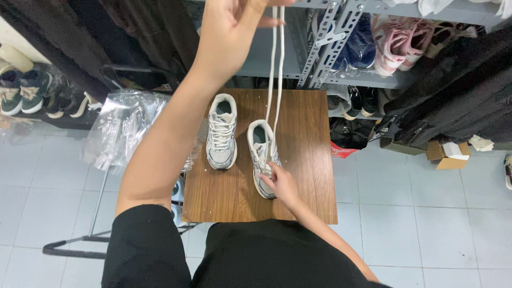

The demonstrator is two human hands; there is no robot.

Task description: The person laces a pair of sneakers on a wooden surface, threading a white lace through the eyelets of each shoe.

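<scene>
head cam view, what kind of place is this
Probably a shoe stockroom or shop back room: metal shelving holding bagged shoes, more pairs on a floor rack, hanging dark clothes.

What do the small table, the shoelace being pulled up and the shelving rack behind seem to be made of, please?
Table: looks like wood or wood-look laminate, brown with visible grain, matte sheen. Shoelace: white woven fabric, apparently flat, held taut by the left hand. Shelving rack: grey painted metal, judging by its perforated angle struts.
</scene>
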